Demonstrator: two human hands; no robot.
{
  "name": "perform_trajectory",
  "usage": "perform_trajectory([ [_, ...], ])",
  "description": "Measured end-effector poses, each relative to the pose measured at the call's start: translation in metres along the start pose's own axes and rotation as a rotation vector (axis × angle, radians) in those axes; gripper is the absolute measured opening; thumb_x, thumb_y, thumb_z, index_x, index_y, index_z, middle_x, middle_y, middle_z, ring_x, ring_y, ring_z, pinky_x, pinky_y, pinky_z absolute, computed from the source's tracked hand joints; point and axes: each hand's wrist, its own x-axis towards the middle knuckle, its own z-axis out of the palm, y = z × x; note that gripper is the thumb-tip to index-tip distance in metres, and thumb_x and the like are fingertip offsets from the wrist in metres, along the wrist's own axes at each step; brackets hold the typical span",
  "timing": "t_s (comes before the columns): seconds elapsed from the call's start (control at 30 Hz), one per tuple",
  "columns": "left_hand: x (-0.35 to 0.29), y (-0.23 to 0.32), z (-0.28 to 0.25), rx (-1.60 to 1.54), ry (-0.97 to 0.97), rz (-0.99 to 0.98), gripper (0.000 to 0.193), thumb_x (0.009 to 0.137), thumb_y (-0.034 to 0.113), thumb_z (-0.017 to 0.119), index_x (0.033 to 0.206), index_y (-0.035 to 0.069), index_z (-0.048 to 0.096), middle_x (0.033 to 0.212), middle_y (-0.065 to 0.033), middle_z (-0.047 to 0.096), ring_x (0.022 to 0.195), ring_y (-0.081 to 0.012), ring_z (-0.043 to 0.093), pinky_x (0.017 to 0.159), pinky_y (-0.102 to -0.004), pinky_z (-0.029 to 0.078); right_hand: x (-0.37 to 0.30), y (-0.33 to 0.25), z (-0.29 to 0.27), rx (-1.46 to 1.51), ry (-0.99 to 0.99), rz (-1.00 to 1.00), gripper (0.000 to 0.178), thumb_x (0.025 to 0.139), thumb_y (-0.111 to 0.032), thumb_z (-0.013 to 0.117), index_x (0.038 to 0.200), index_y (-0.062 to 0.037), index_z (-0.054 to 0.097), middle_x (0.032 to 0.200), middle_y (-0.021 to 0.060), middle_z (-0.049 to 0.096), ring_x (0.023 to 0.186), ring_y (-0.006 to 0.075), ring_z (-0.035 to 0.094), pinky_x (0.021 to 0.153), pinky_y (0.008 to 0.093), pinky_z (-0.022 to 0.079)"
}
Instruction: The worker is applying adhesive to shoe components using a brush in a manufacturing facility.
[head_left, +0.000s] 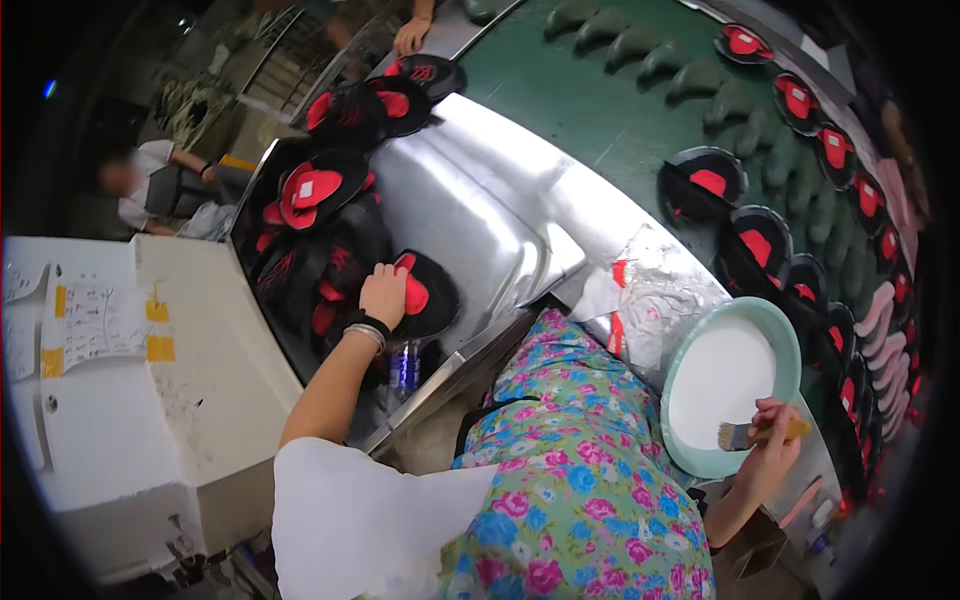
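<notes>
My left hand (pixel 383 297) is closed on a black shoe upper with red lining (pixel 432 292), at the near end of a metal tray (pixel 455 190). Beside it in the tray lies a heap of similar black-and-red uppers (pixel 318 190). A flat paintbrush (pixel 740 437) with a wooden handle is gripped in my right hand (pixel 772 447). Its bristles point left, over the near part of a pale green basin (pixel 790 365) of white liquid (pixel 715 375). Whether the bristles touch the liquid I cannot tell.
A green conveyor belt (pixel 610 130) beyond the basin carries more uppers (pixel 760 240) and dark green, foot-shaped pieces (pixel 700 80). A stained cloth (pixel 650 300) lies left of the basin. A bottle (pixel 404 368) stands below my left hand. Another person's hand (pixel 411 37) rests at the tray's far end.
</notes>
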Motion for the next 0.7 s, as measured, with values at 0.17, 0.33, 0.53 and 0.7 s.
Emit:
perform_trajectory([
  [0.17, 0.084, -0.015, 0.023, -0.014, -0.185, 0.194, 0.083, 0.071, 0.014, 0.07, 0.142, 0.024, 0.028, 0.13, -0.0158, 0.049, 0.119, -0.0333, 0.049, 0.1, -0.0479, 0.038, -0.021, -0.005, -0.003, -0.084, 0.087, -0.069, 0.021, 0.097, -0.018, 0.051, 0.085, -0.0019, 0.059, 0.082, 0.0042, 0.061, 0.062, 0.0064, 0.047, 0.055, 0.0194, 0.036],
  [0.33, 0.093, -0.035, 0.002, 0.019, -0.277, 0.163, 0.036, 0.075, 0.023, 0.069, 0.106, 0.009, 0.057, 0.108, -0.0182, 0.059, 0.103, -0.039, 0.057, 0.088, -0.0472, 0.047, -0.035, -0.012, -0.004, -0.06, 0.15, -0.001, 0.02, 0.096, -0.013, 0.051, 0.083, -0.0013, 0.06, 0.081, 0.0041, 0.062, 0.061, 0.0048, 0.047, 0.053, 0.0185, 0.036],
  [0.53, 0.109, 0.018, -0.114, -0.646, 0.339, 0.186, 0.029, 0.089, 0.021, 0.055, 0.111, 0.002, 0.055, 0.089, -0.0265, 0.063, 0.084, -0.046, 0.06, 0.072, -0.0517, 0.046, -0.01, -0.025, 0.027, -0.334, 0.019, -0.253, 0.009, 0.087, -0.007, 0.059, 0.092, -0.0015, 0.064, 0.094, 0.0087, 0.063, 0.084, 0.0171, 0.057, 0.064, 0.0266, 0.046],
  [0.7, 0.076, 0.165, -0.202, -1.146, 0.303, 0.406, 0.025, 0.094, 0.013, 0.047, 0.115, 0.0, 0.051, 0.088, -0.0263, 0.063, 0.085, -0.0443, 0.061, 0.071, -0.0435, 0.047, -0.002, -0.034, 0.081, -0.59, -0.144, -0.694, 0.04, 0.066, -0.009, 0.077, 0.104, -0.0068, 0.065, 0.111, 0.0077, 0.061, 0.101, 0.0277, 0.056, 0.082, 0.0354, 0.048],
])
